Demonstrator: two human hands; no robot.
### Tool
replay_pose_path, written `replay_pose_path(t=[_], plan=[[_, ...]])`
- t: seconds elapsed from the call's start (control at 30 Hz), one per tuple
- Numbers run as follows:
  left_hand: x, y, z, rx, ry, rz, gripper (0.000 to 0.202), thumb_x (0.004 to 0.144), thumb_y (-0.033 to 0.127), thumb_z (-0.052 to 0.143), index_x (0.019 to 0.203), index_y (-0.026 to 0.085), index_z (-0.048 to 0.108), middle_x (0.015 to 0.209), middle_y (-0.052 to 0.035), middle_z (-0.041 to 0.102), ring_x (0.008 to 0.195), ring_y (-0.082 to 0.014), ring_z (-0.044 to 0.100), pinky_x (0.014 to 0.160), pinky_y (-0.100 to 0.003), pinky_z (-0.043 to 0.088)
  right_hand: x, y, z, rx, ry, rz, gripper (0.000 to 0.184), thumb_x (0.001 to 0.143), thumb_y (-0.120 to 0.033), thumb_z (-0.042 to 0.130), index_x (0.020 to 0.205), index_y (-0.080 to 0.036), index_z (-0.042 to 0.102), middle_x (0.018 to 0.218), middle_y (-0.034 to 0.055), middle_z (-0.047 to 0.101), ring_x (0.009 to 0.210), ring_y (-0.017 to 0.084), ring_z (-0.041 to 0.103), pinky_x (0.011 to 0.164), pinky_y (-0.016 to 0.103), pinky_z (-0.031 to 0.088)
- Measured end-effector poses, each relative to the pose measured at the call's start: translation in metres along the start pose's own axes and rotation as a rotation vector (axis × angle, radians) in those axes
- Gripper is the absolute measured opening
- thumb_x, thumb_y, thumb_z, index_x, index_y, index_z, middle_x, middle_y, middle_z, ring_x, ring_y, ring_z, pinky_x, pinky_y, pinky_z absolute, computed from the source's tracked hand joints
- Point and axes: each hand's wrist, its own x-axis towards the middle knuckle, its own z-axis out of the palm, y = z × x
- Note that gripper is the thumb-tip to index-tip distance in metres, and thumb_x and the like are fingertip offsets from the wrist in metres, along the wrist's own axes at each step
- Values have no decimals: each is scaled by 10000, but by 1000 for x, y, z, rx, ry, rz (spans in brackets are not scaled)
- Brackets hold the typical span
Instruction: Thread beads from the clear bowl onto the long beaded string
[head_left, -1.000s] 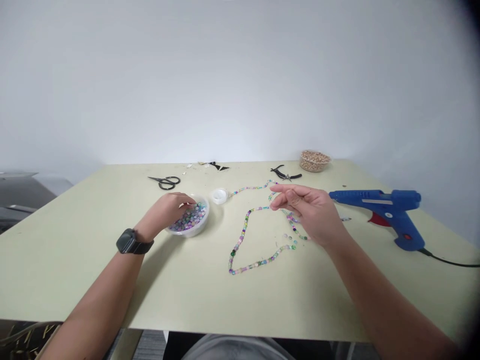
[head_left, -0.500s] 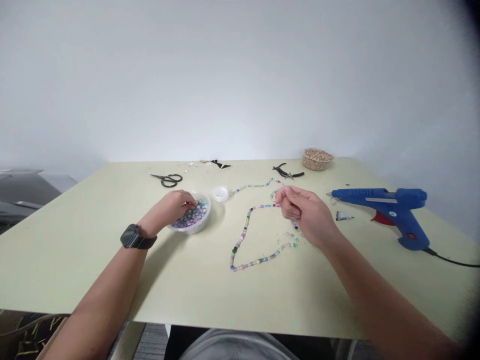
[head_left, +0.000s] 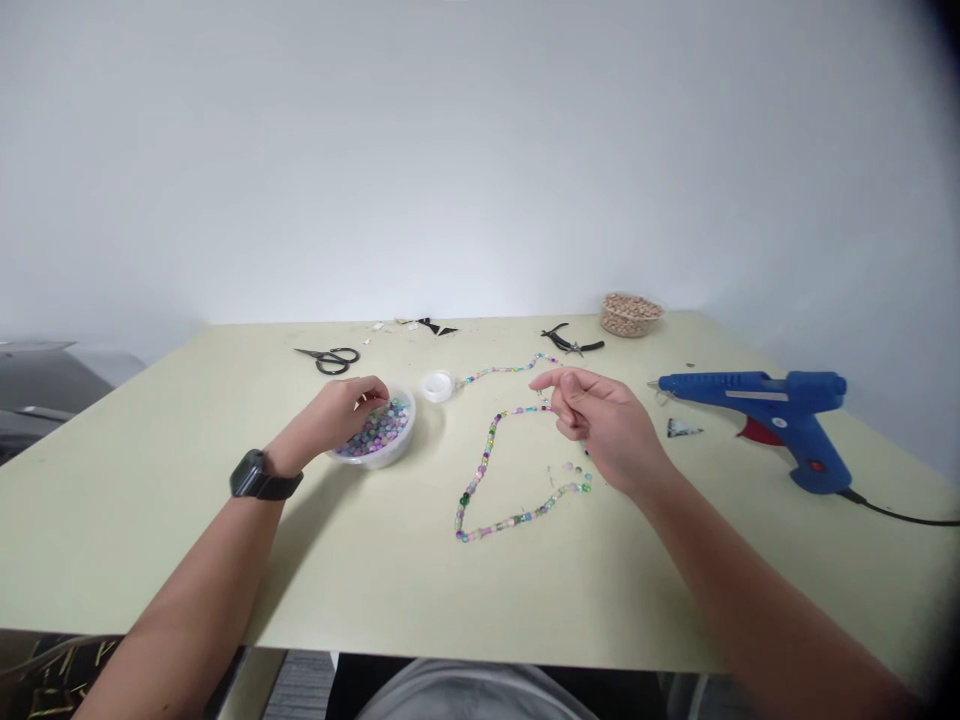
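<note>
Tabletop (head_left: 225,560): one bead bowl (head_left: 391,458), left hand (head_left: 334,413) bunched inside; right hand (head_left: 604,420) half-open over one bead strand (head_left: 480,490).

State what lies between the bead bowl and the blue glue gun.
In the head view, the bead bowl and blue glue gun have between them a white round cap, a beaded strand and the right hand.
</note>
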Motion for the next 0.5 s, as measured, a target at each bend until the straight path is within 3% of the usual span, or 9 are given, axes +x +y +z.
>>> replay_pose_path(t=[0.23, 0.37, 0.5], plan=[[-7, 29, -3, -173, 232, 14, 232, 941, 382, 576, 1019, 211, 711, 977, -55, 757, 859, -195, 684, 785, -303, 506, -2, -1, 1, -96, 40, -89, 354, 1000, -518, 551, 910, -198, 672, 564, -54, 325, 501, 111, 215, 500, 297, 147], [-13, 56, 5, -675, 269, -19, 220, 877, 398, 723, 938, 187, 715, 903, -54, 741, 778, -160, 659, 701, -265, 507, -5, -6, 3, -141, 37, -88, 359, 1017, -499, 520, 807, -211, 562, 527, -65, 307, 501, 110, 224, 505, 286, 161], [-20, 79, 22, -1159, 137, -65, 221, 826, 355, 803, 934, 186, 708, 885, -58, 734, 749, -134, 640, 669, -236, 512, -8, -7, 7, -258, -87, -17, 390, 1012, -473, 512, 767, -191, 623, 483, -61, 337, 488, 108, 265, 505, 273, 221]])
